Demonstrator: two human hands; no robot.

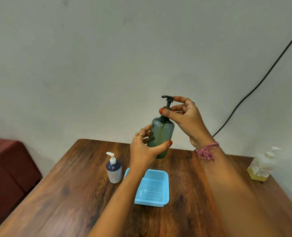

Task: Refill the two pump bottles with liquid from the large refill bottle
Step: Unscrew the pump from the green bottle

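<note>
My left hand grips the body of a translucent green pump bottle and holds it upright above the table. My right hand pinches the bottle's dark pump collar, with a finger by the pump head. A smaller pump bottle with a white pump and a dark top stands on the table to the left. The large refill bottle, with yellow liquid and a white pump, stands near the table's right edge and looks blurred.
A light blue perforated tray lies on the wooden table below my hands. A dark red seat stands at the left. A black cable runs down the wall at the right.
</note>
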